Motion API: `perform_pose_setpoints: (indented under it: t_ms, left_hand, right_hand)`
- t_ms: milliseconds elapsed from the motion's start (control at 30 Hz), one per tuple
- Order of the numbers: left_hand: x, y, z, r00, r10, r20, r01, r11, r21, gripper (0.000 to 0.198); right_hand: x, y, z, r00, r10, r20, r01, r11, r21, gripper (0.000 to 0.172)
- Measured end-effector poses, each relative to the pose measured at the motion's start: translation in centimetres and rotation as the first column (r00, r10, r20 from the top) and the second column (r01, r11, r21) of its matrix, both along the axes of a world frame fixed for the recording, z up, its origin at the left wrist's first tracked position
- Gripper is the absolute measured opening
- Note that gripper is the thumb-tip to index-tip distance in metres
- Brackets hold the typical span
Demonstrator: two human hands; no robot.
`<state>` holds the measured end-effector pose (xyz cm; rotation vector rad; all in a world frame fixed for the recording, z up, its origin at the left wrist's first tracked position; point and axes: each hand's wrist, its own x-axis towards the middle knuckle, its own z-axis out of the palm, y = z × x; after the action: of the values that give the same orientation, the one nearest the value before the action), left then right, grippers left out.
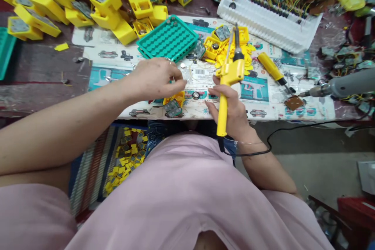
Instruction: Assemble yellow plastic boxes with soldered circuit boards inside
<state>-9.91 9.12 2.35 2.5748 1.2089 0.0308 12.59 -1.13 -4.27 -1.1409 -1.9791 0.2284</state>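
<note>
My right hand (pixel 231 109) grips a yellow soldering iron (pixel 227 82) by its handle, tip pointing away toward a heap of small yellow parts (pixel 231 49). My left hand (pixel 156 78) hovers palm down over the paper-covered bench, fingers curled together in a pinch just above a small yellow piece with a grey circuit board (pixel 173 105). What the fingertips hold is too small to make out. A green tray (pixel 168 39) of round studs lies just beyond my left hand.
Yellow plastic housings (pixel 88 4) pile up at the back left. A white ribbed rack (pixel 269 23) and wired circuit boards sit back right. A yellow-handled screwdriver (pixel 272 68) and a grey power tool (pixel 342 86) lie right. Yellow scraps fill a container below the bench edge.
</note>
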Motion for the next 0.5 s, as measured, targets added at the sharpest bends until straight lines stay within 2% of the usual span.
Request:
perform_pose_setpoints:
  t_ms: [100, 200, 300, 400, 500]
  left_hand:
    - [1.0, -0.5, -0.3, 0.986, -0.027, -0.165, 0.026, 1.000, -0.010, 0.037]
    - [1.9, -0.9, -0.4, 0.979, -0.064, -0.193, 0.057, 0.997, -0.045, 0.032]
    - [2.0, -1.0, -0.7, 0.991, -0.089, -0.099, 0.078, 0.990, -0.114, 0.025]
    - [1.5, -1.3, -1.0, 0.998, -0.049, 0.032, 0.053, 0.985, -0.163, 0.024]
    - [1.0, -1.7, -1.0, 0.994, -0.006, 0.107, 0.022, 0.989, -0.148, 0.028]
  right_hand:
    - [-1.4, 0.9, -0.4, 0.996, 0.073, 0.044, -0.071, 0.997, -0.040, 0.042]
    - [-2.0, 1.4, -0.8, 0.993, 0.079, 0.088, -0.073, 0.995, -0.069, 0.039]
    - [-1.9, 1.4, -1.0, 0.990, 0.034, 0.136, -0.026, 0.998, -0.060, 0.038]
    - [-1.7, 1.1, -0.8, 0.984, -0.007, 0.180, 0.003, 1.000, 0.023, 0.037]
    - [-1.6, 1.0, -0.7, 0.977, -0.044, 0.210, 0.021, 0.994, 0.108, 0.035]
